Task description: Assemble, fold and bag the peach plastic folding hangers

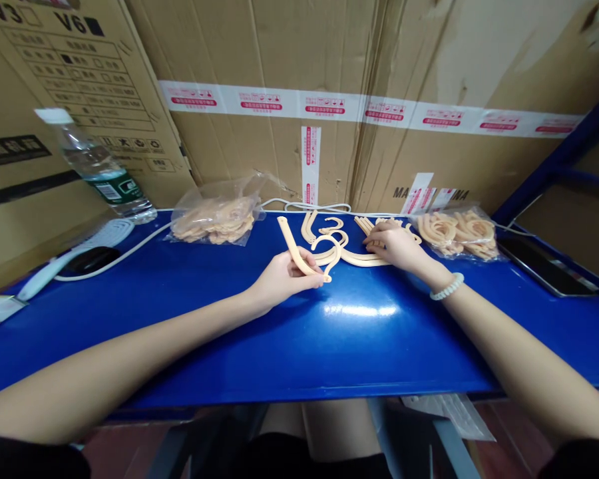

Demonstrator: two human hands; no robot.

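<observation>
My left hand (284, 276) pinches a partly assembled plastic hanger, a beige hanger arm (292, 246) joined to a curved hanger hook (335, 249). It is raised over the blue table, and the hook's opening faces left. My right hand (397, 245), with a pale beaded bracelet (448, 287) at the wrist, reaches over a group of loose beige hanger arms (362, 225). Its fingers are bent down among them; what lies under the fingertips is hidden. Between the hands, loose hooks (334, 223) and several curved arms (364, 258) lie on the table.
Clear bags of beige parts stand at the left (217, 219) and right (459, 231). On the left are a water bottle (102, 169), a hairbrush (80, 253) and a black mouse-like object (94, 260). A phone (546, 266) lies right. Cardboard boxes (259, 153) wall the blue table (299, 352).
</observation>
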